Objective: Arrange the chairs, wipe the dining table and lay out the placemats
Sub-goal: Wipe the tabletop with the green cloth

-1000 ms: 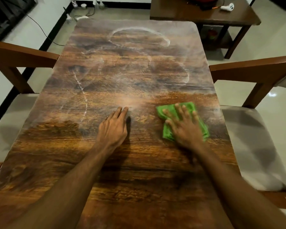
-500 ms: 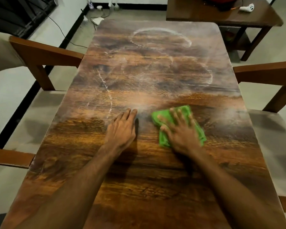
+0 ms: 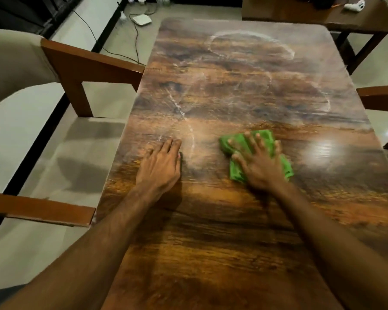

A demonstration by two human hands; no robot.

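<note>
A brown wood-grain dining table (image 3: 244, 231) fills the view, its far half covered with whitish smears and dust. My right hand (image 3: 261, 166) lies flat, fingers spread, pressing a crumpled green cloth (image 3: 236, 144) onto the table right of centre. My left hand (image 3: 160, 166) rests palm down on the table to the left of the cloth, holding nothing, its fingers close together. A wooden chair with a pale seat (image 3: 83, 70) stands against the table's left side. Another chair's arm (image 3: 379, 97) shows at the right edge. No placemats are in view.
A dark side table (image 3: 311, 16) with a small white device (image 3: 354, 5) stands behind the far right corner. Cables and a white box (image 3: 141, 19) lie on the tiled floor beyond the far left corner. A light glare sits on the table right of the cloth.
The view has swung left, showing more of the left chair. My right hand with the cloth has stayed just right of my left hand, which has kept still on the table.
</note>
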